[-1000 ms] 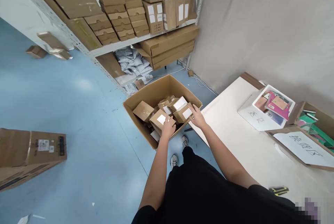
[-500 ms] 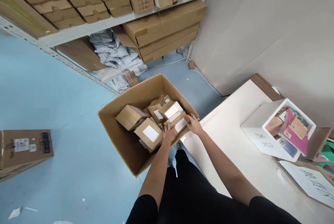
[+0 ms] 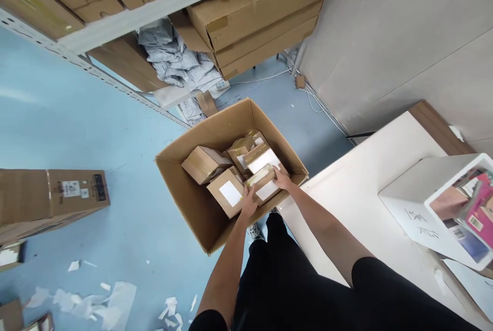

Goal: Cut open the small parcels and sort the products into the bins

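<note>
a big open box (image 3: 215, 125) stands with its top open, and small brown boxes lie inside it. both hands reach into the big open box, at the side close to the person. they grip one small taped box (image 3: 259, 179) between them. the left hand (image 3: 249, 201) has bent fingers on one end of it, and the right hand (image 3: 282, 179) has bent fingers on the other end. the small taped box is inside the big open box, near its right corner, with a white label on it. i cannot tell if it is lifted up or resting on the boxes under it.

in the middle of the big open box, next to the left hand, is a box with a white label (image 3: 227, 195). a plain brown box (image 3: 202, 164) leans near the left wall of the big open box.

behind the big open box is a shelf (image 3: 154, 4) with lots of brown boxes and a pile of gray bags (image 3: 177, 58). to the right of the big open box is a white table (image 3: 350, 207). far to its left, a large taped box (image 3: 31, 197) sits on the blue floor (image 3: 134, 218).
</note>
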`<state>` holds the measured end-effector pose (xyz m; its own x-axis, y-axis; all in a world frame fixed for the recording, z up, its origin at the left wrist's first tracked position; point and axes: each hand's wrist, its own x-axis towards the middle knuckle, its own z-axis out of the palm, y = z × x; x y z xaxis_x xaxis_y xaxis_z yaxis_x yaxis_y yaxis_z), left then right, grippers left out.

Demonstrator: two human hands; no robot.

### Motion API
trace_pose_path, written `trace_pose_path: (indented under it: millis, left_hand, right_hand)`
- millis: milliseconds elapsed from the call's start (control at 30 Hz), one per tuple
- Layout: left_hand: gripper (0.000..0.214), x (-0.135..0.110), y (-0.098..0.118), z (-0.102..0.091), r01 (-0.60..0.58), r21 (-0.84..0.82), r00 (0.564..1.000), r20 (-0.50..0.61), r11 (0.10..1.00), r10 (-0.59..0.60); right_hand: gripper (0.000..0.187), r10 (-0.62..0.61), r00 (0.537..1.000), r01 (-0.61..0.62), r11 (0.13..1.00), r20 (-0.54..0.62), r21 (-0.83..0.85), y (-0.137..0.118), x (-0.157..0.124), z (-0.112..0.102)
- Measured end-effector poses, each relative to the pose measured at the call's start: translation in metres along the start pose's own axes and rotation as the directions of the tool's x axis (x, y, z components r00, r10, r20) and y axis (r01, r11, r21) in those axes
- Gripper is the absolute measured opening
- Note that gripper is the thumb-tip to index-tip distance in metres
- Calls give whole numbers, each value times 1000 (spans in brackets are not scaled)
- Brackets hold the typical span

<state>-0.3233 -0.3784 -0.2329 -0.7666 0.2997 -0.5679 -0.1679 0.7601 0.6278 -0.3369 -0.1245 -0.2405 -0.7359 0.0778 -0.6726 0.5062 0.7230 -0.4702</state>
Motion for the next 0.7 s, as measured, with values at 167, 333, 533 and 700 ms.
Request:
trace_pose_path:
  millis: [167,333,533,700]
  left_hand:
    - [72,-8,27,-13,8,-94,993,-121,995,-19]
    - [68,-33,50,-56,-113,-34,928,-360,993,93]
    - [56,-75,67,-96,-315,46,833,-465,948,299]
    - [50,-106,72,-93,-459,45,802,-409,887,436]
  right_hand:
    - [75,-94,987,76,988,-131,-131,-37,-33,-8]
    - [67,-163,932,126,983,-323,-132,-85,-88,-40]
    - [65,-132,821,94,991,-556,-96,-122,-175,-38]
    - [67,5,712,36,998,-702,44,-110,-241,-6]
